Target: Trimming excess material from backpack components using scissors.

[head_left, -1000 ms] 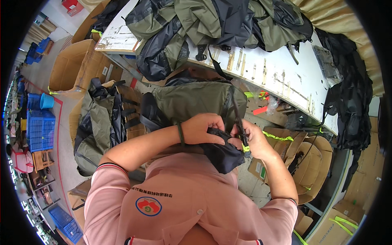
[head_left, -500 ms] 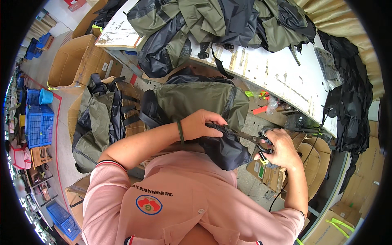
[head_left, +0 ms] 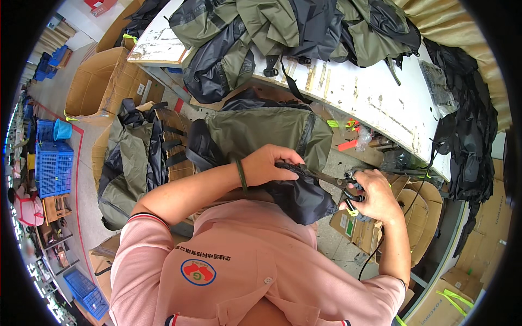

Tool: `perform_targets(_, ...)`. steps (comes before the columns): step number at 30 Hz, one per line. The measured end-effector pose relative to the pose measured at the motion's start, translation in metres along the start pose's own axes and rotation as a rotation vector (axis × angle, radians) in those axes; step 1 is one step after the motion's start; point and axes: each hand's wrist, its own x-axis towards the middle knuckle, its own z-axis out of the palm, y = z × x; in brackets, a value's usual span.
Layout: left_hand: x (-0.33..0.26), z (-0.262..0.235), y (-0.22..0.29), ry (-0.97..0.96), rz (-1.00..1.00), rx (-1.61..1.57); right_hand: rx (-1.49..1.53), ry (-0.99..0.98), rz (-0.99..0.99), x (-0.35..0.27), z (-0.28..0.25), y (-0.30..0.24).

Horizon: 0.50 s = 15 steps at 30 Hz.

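My left hand (head_left: 267,164) pinches the edge of a dark navy fabric piece (head_left: 304,201), thumb against the fingers, in front of my body. In my right hand (head_left: 375,195) is a pair of scissors (head_left: 331,180) with dark handles. Their blades point left and reach the fabric close to my left fingers; whether they touch it, I cannot tell. Just beyond my hands lies an olive-green and black bag (head_left: 255,130), and the dark fabric seems to hang from it, though the join is hidden. A small yellow-green bit (head_left: 352,211) shows under my right hand.
A white worktable (head_left: 375,103) with a heap of olive and black bags (head_left: 299,32) stands ahead. Another such bag (head_left: 130,157) lies over a carton at left. An open cardboard box (head_left: 95,81) is beyond it, another box (head_left: 421,217) at right. A black cord (head_left: 375,252) hangs near my right arm.
My hands stay nearly in place. The right hand and the scissors have shifted slightly, and the dark fabric's lower edge has risen a little.
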Motion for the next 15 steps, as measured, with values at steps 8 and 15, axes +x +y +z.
perform_targets(8, 0.0019, 0.0011, -0.0006, 0.018, 0.044, 0.034, 0.035, -0.022, 0.016, -0.0007, 0.0048, 0.0045)
perform_targets(15, 0.002, 0.0035, 0.0005, -0.019, 0.015, -0.051, 0.053, -0.058, 0.029, 0.004, 0.0036, 0.001)
